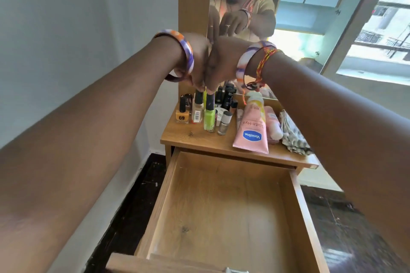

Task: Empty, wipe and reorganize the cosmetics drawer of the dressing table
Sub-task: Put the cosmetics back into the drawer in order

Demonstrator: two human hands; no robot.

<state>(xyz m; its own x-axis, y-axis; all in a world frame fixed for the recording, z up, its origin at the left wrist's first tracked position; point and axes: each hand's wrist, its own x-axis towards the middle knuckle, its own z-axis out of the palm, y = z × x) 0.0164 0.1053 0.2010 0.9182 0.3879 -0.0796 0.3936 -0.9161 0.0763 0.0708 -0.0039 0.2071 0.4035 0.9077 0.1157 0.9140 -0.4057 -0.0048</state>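
Observation:
The wooden drawer (221, 210) is pulled out below the dressing table top (195, 139) and holds nothing. Both hands reach over the left back of the top. My left hand (197, 62) pinches the black cap of a beige nail polish bottle (198, 112). My right hand (221, 64) pinches the cap of a lime green nail polish bottle (209, 118). Both bottles stand upright on the top. An orange bottle (182, 115) and a silver bottle (224, 125) stand beside them. A pink Vaseline tube (251, 131) lies to the right.
Dark cosmetic bottles (228, 95) stand behind the polishes against the mirror (299, 17). A smaller pink tube (273, 124) and a folded patterned cloth (292, 135) lie at the right of the top. A white wall is on the left and dark floor below.

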